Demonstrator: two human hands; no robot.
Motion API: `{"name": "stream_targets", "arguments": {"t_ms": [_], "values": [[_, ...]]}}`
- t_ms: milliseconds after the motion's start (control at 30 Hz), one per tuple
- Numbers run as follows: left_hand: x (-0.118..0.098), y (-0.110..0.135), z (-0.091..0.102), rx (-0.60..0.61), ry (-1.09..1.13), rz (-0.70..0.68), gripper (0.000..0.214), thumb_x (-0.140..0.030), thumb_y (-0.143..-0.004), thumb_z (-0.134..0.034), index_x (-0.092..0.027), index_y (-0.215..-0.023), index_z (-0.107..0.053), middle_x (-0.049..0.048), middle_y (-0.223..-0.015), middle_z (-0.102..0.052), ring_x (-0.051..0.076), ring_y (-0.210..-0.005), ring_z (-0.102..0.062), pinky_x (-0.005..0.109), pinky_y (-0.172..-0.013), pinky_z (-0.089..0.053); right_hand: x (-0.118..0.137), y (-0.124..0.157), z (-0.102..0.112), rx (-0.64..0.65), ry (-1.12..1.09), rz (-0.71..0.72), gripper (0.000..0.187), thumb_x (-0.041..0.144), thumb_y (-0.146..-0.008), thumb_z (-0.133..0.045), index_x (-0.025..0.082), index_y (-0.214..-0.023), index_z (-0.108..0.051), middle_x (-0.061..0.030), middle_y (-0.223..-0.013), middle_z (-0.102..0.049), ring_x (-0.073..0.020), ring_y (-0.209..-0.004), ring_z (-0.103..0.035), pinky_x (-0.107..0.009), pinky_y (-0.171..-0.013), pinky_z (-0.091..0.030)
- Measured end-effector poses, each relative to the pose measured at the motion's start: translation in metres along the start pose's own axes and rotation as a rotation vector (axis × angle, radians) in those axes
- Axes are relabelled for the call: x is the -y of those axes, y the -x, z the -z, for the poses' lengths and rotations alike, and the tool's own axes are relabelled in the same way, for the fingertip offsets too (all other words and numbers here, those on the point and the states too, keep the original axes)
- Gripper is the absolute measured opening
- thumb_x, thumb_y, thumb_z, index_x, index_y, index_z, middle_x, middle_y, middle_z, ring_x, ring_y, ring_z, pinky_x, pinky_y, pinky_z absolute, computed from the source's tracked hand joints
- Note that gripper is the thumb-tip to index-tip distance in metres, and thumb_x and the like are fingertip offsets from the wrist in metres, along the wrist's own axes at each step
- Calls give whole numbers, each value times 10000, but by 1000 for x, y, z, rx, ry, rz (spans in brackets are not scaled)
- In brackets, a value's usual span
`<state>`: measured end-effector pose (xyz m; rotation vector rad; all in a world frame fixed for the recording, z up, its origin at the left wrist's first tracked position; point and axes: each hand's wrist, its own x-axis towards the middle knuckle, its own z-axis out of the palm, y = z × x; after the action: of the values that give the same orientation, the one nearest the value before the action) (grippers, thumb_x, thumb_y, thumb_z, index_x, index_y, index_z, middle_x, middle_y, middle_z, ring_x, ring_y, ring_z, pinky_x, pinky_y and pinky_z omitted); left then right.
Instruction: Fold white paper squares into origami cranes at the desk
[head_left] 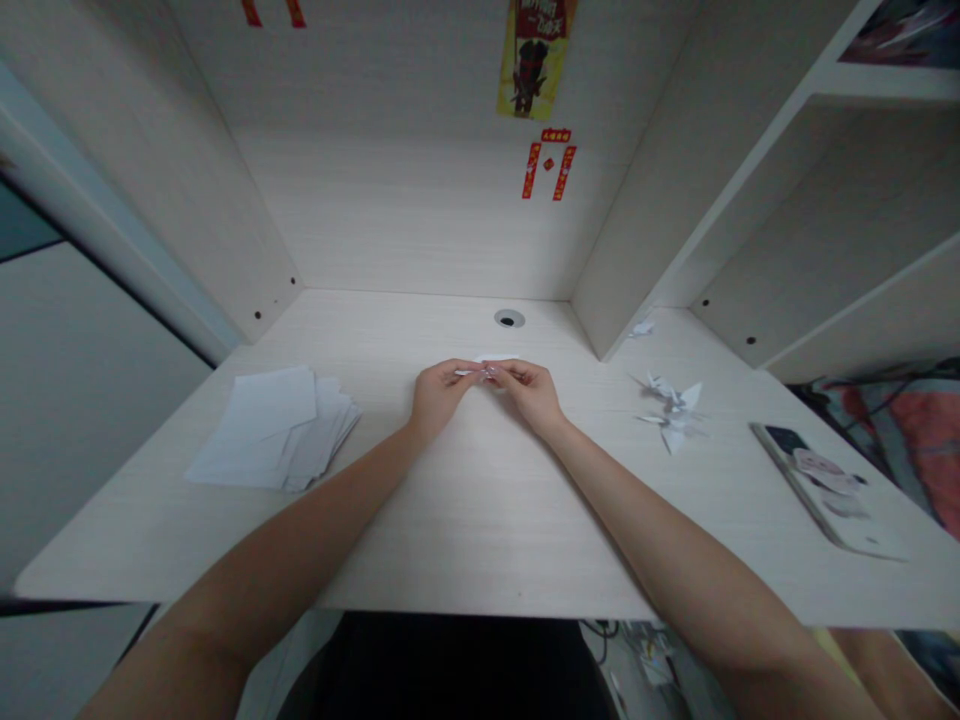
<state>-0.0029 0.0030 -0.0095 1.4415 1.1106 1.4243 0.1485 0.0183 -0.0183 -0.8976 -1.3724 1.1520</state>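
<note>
My left hand and my right hand meet at the middle of the pale desk, both closed with fingertips pinching one small piece of white paper. Most of the paper is hidden behind the fingers; a white edge shows above them and a sliver at the left fingers. Its folded shape cannot be made out. Left of my arms lies a loose stack of white paper sheets. On the right, several folded white paper cranes sit in a small cluster.
A phone or tablet in a picture case lies at the desk's right side. Behind my hands is a round cable hole. An upright divider panel stands at the back right, with another bit of white paper beside its foot.
</note>
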Motion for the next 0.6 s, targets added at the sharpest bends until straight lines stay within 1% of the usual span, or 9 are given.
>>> {"name": "stream_targets", "arguments": {"t_ms": [133,300,433,600], "values": [[-2,-1,1,4,58,75,202,-341,-673,-710,-166,-774,-715,62,-856,-730,186,-799,-666,328,-813,-505,-2,-1,2,-12,33,39,253,413,-703,-692,201,-834,-735,-53,-858,-736,-183,-787,-661,-323,-790,-499],[-5,1,1,9,93,144,206,-334,-646,-730,-163,-760,-722,63,-837,-730,186,-795,-660,329,-813,-498,-3,-3,5,-18,92,70,234,402,-713,-682,196,-811,-735,-60,-859,-736,-193,-795,-662,-329,-784,-494],[-4,2,-1,-8,123,147,215,-339,-640,-737,-165,-765,-721,59,-832,-730,180,-786,-659,326,-811,-500,-1,-2,3,-44,96,77,219,396,-711,-685,195,-784,-732,-57,-832,-734,-190,-772,-659,-321,-769,-493],[-5,2,-1,-34,97,128,216,-344,-636,-743,-166,-754,-711,59,-832,-729,182,-774,-666,327,-794,-511,0,0,0,-72,100,76,222,406,-707,-684,199,-772,-727,-50,-820,-730,-188,-770,-651,-319,-768,-495]]}}
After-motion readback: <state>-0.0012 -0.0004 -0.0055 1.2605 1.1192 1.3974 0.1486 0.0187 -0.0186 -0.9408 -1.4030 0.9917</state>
